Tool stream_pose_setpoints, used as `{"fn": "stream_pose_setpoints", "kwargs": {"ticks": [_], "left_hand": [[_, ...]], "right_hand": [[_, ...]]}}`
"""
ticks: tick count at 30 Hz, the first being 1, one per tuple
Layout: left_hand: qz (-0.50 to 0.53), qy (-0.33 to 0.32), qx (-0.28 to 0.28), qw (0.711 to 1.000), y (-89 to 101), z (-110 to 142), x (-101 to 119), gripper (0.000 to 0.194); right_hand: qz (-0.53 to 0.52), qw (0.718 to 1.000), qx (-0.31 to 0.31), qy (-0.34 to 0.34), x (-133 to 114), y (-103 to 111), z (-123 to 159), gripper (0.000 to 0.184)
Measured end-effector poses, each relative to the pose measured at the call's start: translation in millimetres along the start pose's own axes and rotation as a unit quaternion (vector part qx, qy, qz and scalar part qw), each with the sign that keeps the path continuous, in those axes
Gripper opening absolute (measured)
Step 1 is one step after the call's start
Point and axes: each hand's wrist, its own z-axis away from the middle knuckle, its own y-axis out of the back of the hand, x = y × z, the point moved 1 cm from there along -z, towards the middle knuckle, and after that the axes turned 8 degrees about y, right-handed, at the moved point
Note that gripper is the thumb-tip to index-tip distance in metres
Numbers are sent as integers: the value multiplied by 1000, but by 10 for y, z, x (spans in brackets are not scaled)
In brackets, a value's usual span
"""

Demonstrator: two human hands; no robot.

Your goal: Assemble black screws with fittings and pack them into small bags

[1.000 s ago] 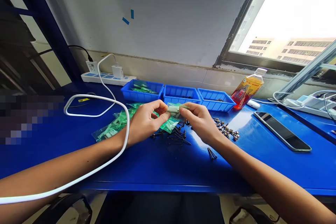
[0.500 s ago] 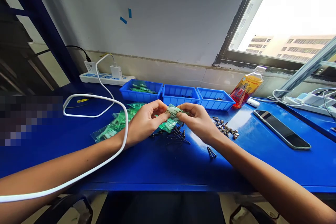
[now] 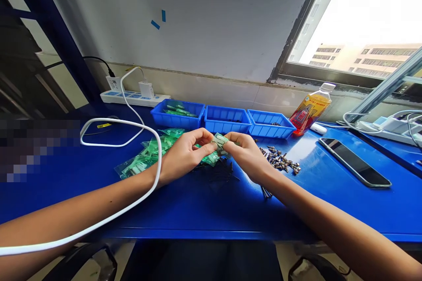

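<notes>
Both hands meet over the middle of the blue table (image 3: 204,210). My left hand (image 3: 186,153) and my right hand (image 3: 246,156) pinch a small green plastic packet (image 3: 219,141) between their fingertips, just above the table. Under and left of the hands lies a spread of similar green packets (image 3: 148,156). A heap of black screws (image 3: 220,171) lies right below the hands, and a few silver screws (image 3: 280,161) lie to the right.
Three blue bins (image 3: 227,119) stand in a row behind the hands; the left one holds green packets. A white cable (image 3: 132,140) loops over my left forearm. A phone (image 3: 354,163), an orange bottle (image 3: 308,112) and a power strip (image 3: 132,96) are also on the table.
The hands have drawn slightly closer together and lowered a little, still pinching the packet. Nothing else on the table has moved.
</notes>
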Motion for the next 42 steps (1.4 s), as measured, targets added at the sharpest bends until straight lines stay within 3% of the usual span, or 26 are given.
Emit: {"fn": "stream_pose_setpoints", "kwargs": {"ticks": [7,14,19,23,27,31,37,42], "left_hand": [[-15,9,34,999,-5,7,-27,27],[-51,-30,67,996,-11,30,-10,25],[-47,-30,65,996,-9,36,8,23],[-43,-26,68,996,1,36,3,20],[-46,-28,71,996,-9,37,-32,20],[-59,-44,77,994,-21,43,-52,21],[-67,-40,79,994,-4,34,3,24],[-72,-43,67,994,2,27,4,22]], "right_hand": [[14,1000,-4,7,-12,20,-8,15],[78,996,-16,30,-6,48,0,12],[73,997,-12,37,0,37,-8,11],[8,997,-57,51,-8,61,-33,11],[23,994,-96,44,-31,110,-39,13],[62,994,-85,38,-34,109,-27,12],[19,998,-37,55,0,58,-26,14],[10,998,-46,38,4,65,-22,15]]}}
